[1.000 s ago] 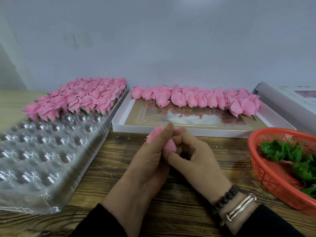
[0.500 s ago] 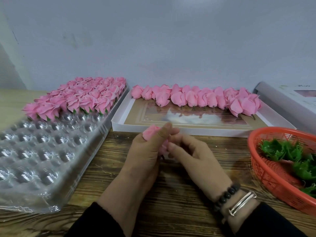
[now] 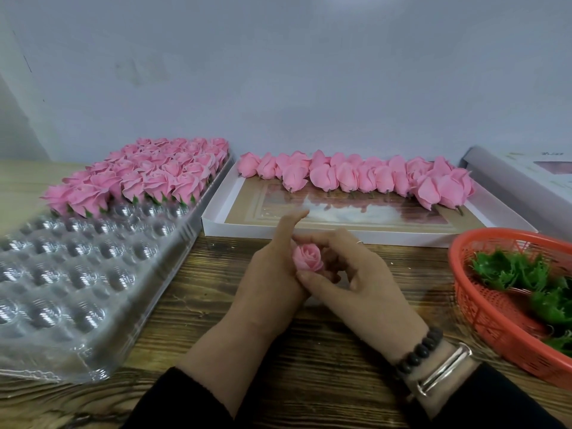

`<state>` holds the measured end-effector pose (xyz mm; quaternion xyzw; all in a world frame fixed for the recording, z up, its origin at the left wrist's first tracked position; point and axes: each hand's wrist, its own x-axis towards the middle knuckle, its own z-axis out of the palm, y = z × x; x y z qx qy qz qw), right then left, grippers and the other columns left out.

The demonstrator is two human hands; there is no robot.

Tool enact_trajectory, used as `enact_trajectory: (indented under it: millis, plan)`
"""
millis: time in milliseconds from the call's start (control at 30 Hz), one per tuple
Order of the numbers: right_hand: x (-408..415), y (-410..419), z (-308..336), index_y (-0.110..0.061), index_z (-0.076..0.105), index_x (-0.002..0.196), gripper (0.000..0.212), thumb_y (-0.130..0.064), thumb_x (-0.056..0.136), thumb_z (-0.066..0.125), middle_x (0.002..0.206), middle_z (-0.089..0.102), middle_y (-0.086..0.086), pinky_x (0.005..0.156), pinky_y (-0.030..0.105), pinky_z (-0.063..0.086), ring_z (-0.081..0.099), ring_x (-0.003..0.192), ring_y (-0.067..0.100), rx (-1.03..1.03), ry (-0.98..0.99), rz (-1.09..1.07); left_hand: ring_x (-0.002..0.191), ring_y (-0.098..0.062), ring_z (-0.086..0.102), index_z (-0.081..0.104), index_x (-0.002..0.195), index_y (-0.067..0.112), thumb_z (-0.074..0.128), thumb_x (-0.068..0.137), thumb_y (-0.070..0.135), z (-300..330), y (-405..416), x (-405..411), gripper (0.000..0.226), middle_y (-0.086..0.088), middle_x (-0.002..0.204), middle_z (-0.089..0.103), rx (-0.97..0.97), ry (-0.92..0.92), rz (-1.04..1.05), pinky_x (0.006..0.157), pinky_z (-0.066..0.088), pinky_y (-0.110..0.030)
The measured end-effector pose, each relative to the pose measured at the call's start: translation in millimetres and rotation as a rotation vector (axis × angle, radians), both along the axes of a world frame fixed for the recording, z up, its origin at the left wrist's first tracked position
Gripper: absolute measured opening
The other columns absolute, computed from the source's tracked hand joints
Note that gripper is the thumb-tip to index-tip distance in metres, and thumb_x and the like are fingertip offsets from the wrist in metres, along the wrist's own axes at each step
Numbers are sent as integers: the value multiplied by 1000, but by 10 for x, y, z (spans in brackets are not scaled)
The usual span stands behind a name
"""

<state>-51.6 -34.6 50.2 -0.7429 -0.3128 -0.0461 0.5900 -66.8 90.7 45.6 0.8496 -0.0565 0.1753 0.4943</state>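
Note:
A small pink rose head (image 3: 307,257) sits between my two hands above the wooden table, its petals facing up toward me. My left hand (image 3: 272,267) cups it from the left, index finger stretched forward. My right hand (image 3: 356,274) curls round it from the right, thumb under the bloom and fingers over its top. The base of the rose is hidden by my fingers.
A clear plastic blister tray (image 3: 77,274) lies at left, its far rows filled with pink roses (image 3: 148,178). A white flat box (image 3: 278,226) ahead holds a row of rose heads (image 3: 356,176). An orange basket (image 3: 483,320) of green calyxes (image 3: 510,270) stands at right.
The rose has turned from lying sideways behind my left fingers to facing up between both hands. My hands have opened slightly apart and my left index finger has straightened.

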Motion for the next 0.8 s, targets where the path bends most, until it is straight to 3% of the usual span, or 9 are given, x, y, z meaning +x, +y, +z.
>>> enact_trajectory:
  millis: [167,300,367,400,467,533,633,733,800]
  plan:
    - [-14,6,14,-24,63,84,25,0,78,66,89,63,2,71,47,54,58,78,11,-16,57,-19,90,-6,63,22,139,42,70,75,15,-26,-8,20,84,8,99,67,65,55,-28,71,40,-3]
    - [21,-19,6,-21,62,77,21,1,76,62,79,62,3,69,51,53,56,75,15,8,56,-93,79,-2,59,23,138,41,74,70,16,-14,-5,9,89,11,85,59,34,139,-38,64,42,-5]
    - [31,-25,6,-21,61,76,18,-3,76,61,78,62,4,70,52,53,58,77,21,42,85,-119,81,-6,58,37,127,29,77,67,17,-7,-3,8,73,8,89,58,61,186,-4,64,43,-11]
    - [29,-25,9,-21,61,76,14,-6,75,60,78,62,3,71,49,53,58,78,22,37,70,-122,83,-8,58,43,116,25,77,68,18,0,-3,8,59,5,92,60,84,206,13,63,44,-14]
    - [16,-15,17,-21,59,74,11,-13,68,57,77,60,-3,70,27,50,56,77,12,-11,-16,-127,80,-9,57,49,97,21,74,73,17,23,-18,-3,35,3,90,62,132,238,33,61,44,-18]
    - [3,-2,21,-21,57,72,11,-13,65,55,74,54,-11,65,11,40,50,73,3,-74,-105,-124,82,-15,61,56,93,15,70,76,13,34,-41,-16,22,-1,88,65,101,257,2,68,51,-32]
    - [-14,6,1,-24,54,73,16,-10,65,53,76,47,-15,67,9,37,48,77,3,-178,-203,-102,82,-16,65,65,84,18,63,79,6,61,-75,-62,13,0,81,70,9,244,-71,75,54,-37]
    - [-26,7,-6,-31,55,82,22,-12,71,53,82,50,-16,69,9,38,51,80,3,-165,-233,-76,69,-7,65,64,70,24,62,81,2,79,-77,-89,25,4,69,69,-94,206,-98,61,51,-21]
    - [-23,2,-6,-35,52,97,29,-15,76,51,87,55,-14,70,8,41,55,80,4,-58,-215,-96,59,-8,62,66,69,14,64,81,6,101,-79,-86,15,1,63,67,-301,167,-99,52,49,-18]
